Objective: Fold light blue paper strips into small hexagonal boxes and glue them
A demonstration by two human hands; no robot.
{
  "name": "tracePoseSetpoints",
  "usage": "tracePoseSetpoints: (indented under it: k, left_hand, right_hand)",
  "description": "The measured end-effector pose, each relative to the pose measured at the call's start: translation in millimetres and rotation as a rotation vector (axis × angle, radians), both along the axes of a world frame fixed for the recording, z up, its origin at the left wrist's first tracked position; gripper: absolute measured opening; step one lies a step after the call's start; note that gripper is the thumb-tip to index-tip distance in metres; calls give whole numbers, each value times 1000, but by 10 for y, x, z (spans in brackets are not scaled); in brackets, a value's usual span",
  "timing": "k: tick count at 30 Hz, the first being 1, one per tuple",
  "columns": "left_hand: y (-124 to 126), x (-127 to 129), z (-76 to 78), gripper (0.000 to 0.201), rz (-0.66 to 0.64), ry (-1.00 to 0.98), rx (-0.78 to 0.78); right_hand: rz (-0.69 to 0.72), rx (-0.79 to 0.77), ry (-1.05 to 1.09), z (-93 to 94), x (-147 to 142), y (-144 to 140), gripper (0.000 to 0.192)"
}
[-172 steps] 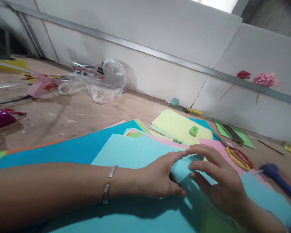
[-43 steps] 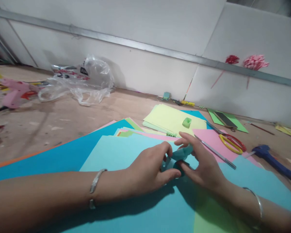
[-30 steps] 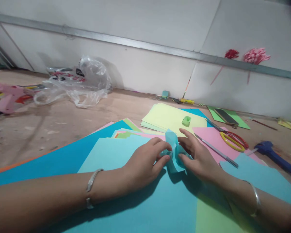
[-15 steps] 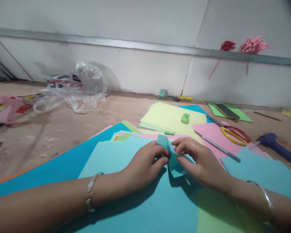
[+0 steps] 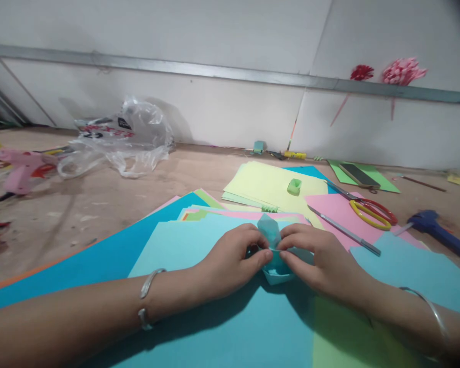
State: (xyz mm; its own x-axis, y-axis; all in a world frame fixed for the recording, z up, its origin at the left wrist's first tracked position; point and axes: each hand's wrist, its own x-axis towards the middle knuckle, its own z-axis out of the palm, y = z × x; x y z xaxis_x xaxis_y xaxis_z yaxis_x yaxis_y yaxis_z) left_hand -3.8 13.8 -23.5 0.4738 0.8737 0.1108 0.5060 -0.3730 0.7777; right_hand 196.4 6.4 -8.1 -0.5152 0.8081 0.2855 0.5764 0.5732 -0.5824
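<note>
Light-blue paper piece is already folded small and creased; we pinch it between our left hand and right hand, just above the big blue sheet. Its final shape looks unfinished.

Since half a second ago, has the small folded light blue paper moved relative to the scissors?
Cannot tell: the folded paper sits about as far left of the scissors as before, though now refolded between both hands.

Matt paper piece, rough wooden tabletop
</note>
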Motion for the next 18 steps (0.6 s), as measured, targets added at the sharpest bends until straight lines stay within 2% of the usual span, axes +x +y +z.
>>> tracePoseSetpoints:
  k: [5, 11, 15, 18]
  left_hand:
    - [-16, -6, 26, 19, -80, -20, -9]
    - [0, -1, 12, 44, -95, -44, -38]
    - [2, 6, -16, 29, -62, -29, -24]
    - [-4, 7, -32, 18, -66, -34, -7]
  right_hand:
    - [18, 0, -120, 16, 33, 9, 19]
    - [-23, 21, -151, 17, 47, 11, 17]
    - [-143, 19, -129, 1, 15, -2, 15]
    - [-196, -50, -37, 12, -5, -7, 20]
